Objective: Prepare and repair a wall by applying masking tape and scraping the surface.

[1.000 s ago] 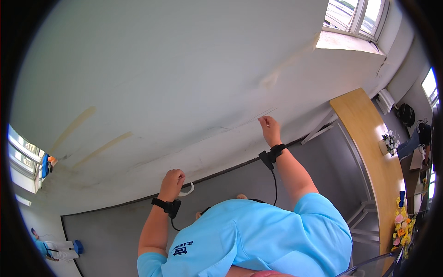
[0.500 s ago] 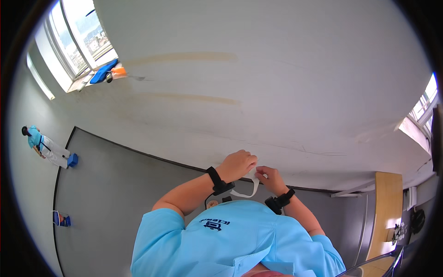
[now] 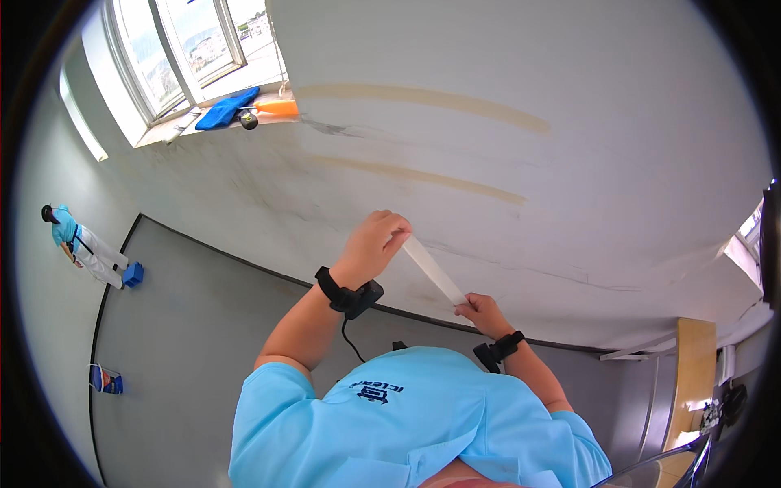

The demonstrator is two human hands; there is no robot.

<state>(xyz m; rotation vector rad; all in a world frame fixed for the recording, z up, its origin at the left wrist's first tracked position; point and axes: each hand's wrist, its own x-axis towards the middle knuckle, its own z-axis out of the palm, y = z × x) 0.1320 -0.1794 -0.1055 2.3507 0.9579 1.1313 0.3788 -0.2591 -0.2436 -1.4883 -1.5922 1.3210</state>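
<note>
I'm getting daylight, brightest at the upper-left window [image 3: 171,49], whose panes wash out toward white, while the wall [image 3: 618,122] reads a soft, even grey and the floor [image 3: 195,342] dimmer. Glare whitens a patch of the table [image 3: 695,350] on the right. Mid-view, the strip [image 3: 435,272] looks fairly sharp to me, but my fisheye bows the floor's edge, and the corners fall to black.
</note>
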